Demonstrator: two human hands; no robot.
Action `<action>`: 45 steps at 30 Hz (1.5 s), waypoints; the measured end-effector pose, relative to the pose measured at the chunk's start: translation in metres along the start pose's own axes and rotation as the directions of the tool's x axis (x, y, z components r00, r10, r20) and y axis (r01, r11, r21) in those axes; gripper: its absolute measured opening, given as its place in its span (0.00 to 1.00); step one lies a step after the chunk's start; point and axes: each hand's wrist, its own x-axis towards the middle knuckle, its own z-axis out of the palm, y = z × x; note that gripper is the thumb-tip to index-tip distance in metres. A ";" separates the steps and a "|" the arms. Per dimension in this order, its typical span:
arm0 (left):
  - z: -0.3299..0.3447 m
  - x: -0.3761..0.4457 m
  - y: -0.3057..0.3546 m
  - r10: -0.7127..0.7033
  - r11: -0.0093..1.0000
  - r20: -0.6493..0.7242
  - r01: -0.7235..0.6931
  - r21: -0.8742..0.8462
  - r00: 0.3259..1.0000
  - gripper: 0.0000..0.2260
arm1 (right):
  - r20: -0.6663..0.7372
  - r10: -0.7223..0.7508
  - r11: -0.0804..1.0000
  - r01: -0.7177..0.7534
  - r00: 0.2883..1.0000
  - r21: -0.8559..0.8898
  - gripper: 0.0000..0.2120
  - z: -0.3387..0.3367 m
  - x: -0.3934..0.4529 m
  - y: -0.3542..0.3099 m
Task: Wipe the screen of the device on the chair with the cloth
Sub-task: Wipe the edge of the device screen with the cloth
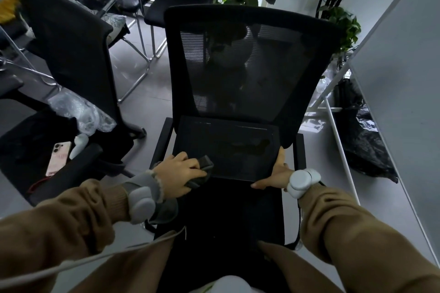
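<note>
Dark tablet (pixel 228 147) propped against chair (pixel 250 59) backrest, dark cloth (pixel 202 170) at its lower-left corner

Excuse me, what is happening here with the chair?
A person is cleaning a tablet that leans against the backrest of a black office chair. The left hand holds a dark cloth at the lower left corner of the screen. The right hand steadies the tablet at its lower right corner. On the neighbouring chair to the left lies a phone.
</note>
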 end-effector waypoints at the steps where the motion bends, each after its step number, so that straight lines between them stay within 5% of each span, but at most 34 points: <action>1: -0.001 0.003 -0.001 -0.017 1.000 -0.015 0.017 -0.007 1.000 0.23 | 0.000 -0.002 1.000 0.002 1.000 0.004 0.69 0.000 0.000 0.000; 13: -0.047 0.084 -0.040 -0.267 0.963 -0.094 0.269 0.018 0.959 0.20 | -0.024 0.023 0.999 -0.023 0.999 -0.027 0.69 -0.002 -0.001 -0.005; 21: -0.068 0.121 -0.038 -0.470 0.867 -0.094 0.439 -0.236 0.877 0.17 | -0.035 0.024 0.999 -0.023 0.999 0.028 0.68 -0.001 -0.001 -0.006; 27: -0.061 0.104 -0.037 -0.350 0.935 -0.091 0.342 -0.096 0.932 0.21 | -0.017 0.020 1.000 -0.019 1.000 0.021 0.68 -0.001 -0.002 -0.004; 33: -0.049 0.068 -0.022 -0.207 0.958 0.115 0.225 -0.178 0.972 0.23 | -0.021 0.010 0.999 -0.009 1.000 0.032 0.68 -0.001 -0.002 -0.003; 45: -0.005 0.014 0.005 -0.095 0.986 0.076 0.104 -0.127 0.993 0.24 | -0.002 0.001 0.998 -0.001 1.000 0.063 0.69 -0.001 -0.004 -0.003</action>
